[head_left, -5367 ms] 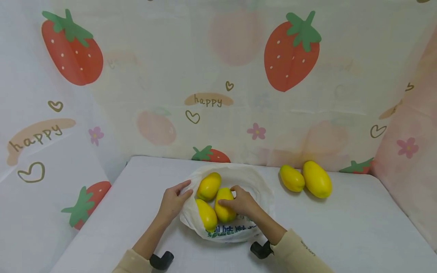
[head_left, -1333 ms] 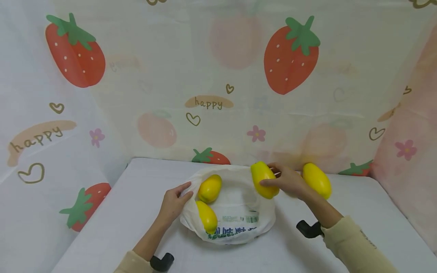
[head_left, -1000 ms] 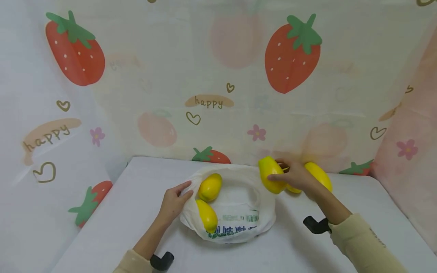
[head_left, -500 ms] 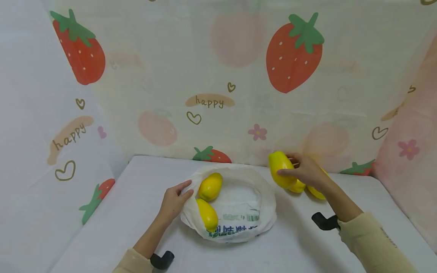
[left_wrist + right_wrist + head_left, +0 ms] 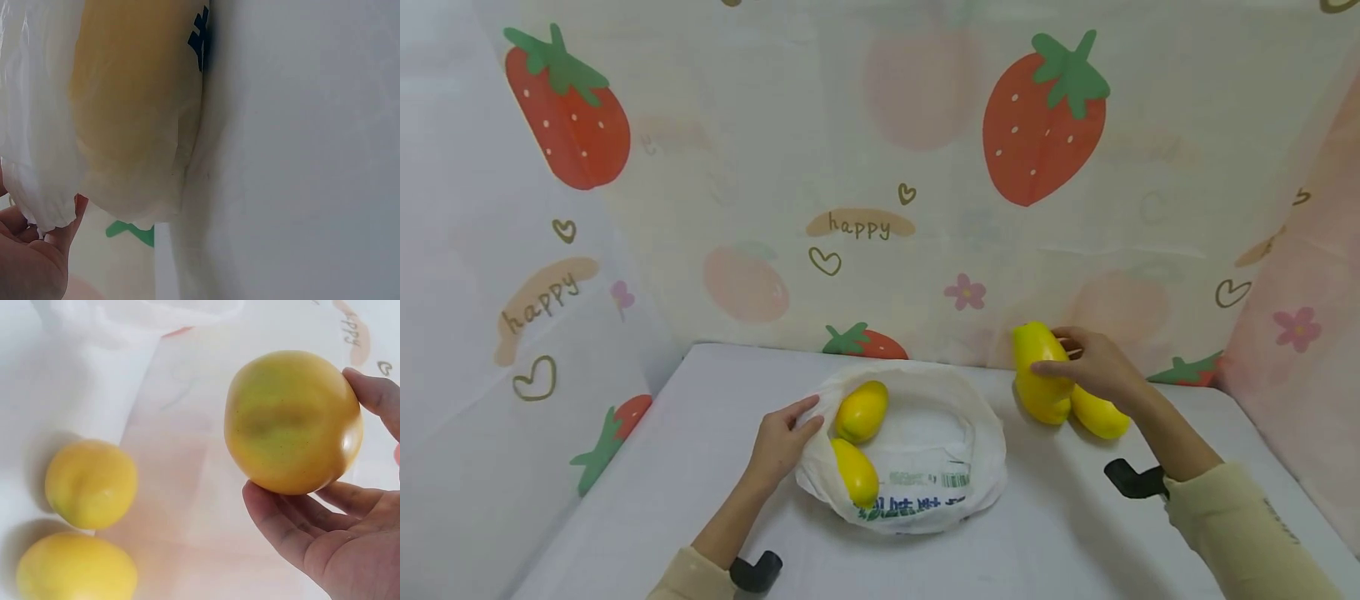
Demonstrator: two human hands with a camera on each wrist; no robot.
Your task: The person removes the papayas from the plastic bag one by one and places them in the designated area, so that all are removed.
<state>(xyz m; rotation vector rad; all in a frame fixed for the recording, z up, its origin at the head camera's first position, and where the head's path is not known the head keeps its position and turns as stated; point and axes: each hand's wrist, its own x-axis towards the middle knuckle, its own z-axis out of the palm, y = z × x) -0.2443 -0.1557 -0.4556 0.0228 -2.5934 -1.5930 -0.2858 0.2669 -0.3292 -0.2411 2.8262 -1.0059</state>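
Note:
My right hand (image 5: 1093, 364) grips a yellow mango (image 5: 1036, 350) between thumb and fingers. In the right wrist view the held mango (image 5: 290, 422) shows its greenish end, apart from two others. In the head view it overlaps the smaller mango (image 5: 1047, 408) on the table; a larger mango (image 5: 1101, 414) lies just right of that. My left hand (image 5: 780, 440) pinches the left rim of a white plastic bag (image 5: 988, 479), whose mouth gapes upward. Inside, along its left side, lie two mangoes, one at the back (image 5: 862, 412) and one in front (image 5: 854, 473).
A white table (image 5: 715, 392) carries everything, with a strawberry-printed curtain (image 5: 760, 150) behind it and at both sides. Black angled pieces stick out at the left wrist (image 5: 756, 572) and the right wrist (image 5: 1135, 481).
My right hand has taken a third mango out of the bag and carried it right, over the smaller mango at the back. My left hand has stayed at the rim.

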